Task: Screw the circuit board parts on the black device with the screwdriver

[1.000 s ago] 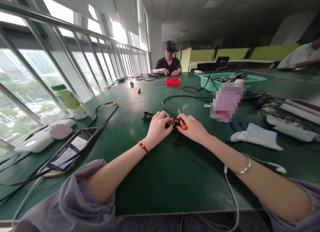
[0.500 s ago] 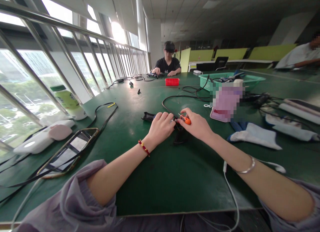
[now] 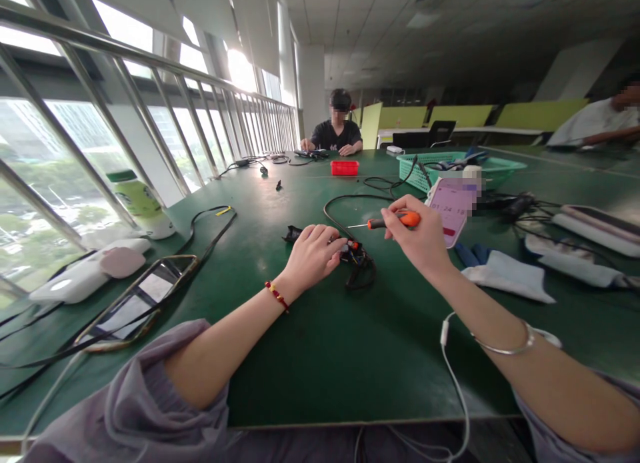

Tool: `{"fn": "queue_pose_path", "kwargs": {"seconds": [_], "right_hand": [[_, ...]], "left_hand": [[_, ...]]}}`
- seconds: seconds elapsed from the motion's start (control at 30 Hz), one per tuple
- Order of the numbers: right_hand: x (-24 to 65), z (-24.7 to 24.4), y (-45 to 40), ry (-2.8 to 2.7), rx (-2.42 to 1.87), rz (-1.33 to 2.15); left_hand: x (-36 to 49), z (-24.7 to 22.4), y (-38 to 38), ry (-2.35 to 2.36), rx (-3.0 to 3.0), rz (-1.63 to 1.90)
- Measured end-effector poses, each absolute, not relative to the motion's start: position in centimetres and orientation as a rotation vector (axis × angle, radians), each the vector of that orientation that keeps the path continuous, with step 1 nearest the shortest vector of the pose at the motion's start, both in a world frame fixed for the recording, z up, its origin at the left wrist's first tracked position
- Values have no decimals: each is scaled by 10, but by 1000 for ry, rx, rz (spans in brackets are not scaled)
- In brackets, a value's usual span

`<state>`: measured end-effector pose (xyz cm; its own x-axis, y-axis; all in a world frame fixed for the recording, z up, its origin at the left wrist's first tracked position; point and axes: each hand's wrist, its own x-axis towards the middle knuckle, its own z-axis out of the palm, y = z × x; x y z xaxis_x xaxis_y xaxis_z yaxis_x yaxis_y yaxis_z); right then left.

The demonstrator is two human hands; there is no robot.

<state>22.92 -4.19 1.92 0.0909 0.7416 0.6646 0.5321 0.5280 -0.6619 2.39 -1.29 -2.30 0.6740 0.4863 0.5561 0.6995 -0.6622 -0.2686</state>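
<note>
My right hand (image 3: 417,233) grips an orange and black screwdriver (image 3: 379,223) by its handle. Its thin metal shaft points left, above the table and near the device. My left hand (image 3: 313,253) is closed over a black device (image 3: 359,255) with small orange and coloured parts and wires showing. The fingers cover the middle of that device, and its dark far end (image 3: 291,233) sticks out to the left. A black cable (image 3: 333,200) curves away behind it across the green table (image 3: 300,356).
Behind my right hand stand a pink phone (image 3: 453,206) and a green basket (image 3: 415,173) of items. Gloves (image 3: 510,273) lie to the right. A phone (image 3: 140,303), straps and a green bottle (image 3: 137,200) are left. A red box (image 3: 345,168) sits before a seated person (image 3: 337,133).
My right hand has moved up and to the right, away from the device, and the screwdriver's shaft now shows. My left hand stays on the device, shifted slightly left.
</note>
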Motion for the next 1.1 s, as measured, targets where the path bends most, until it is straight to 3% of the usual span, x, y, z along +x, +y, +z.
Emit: {"fn": "queue_pose_path", "kwargs": {"seconds": [0.2, 0.47, 1.1], "right_hand": [[231, 19, -39, -1514, -1041, 272], [228, 23, -48, -1594, -1030, 249], [224, 11, -47, -1693, -1086, 180]], "left_hand": [[24, -17, -11, -767, -2492, -471], [15, -35, 6, -1268, -2505, -849], [8, -38, 10, -1284, -2628, -748]]}}
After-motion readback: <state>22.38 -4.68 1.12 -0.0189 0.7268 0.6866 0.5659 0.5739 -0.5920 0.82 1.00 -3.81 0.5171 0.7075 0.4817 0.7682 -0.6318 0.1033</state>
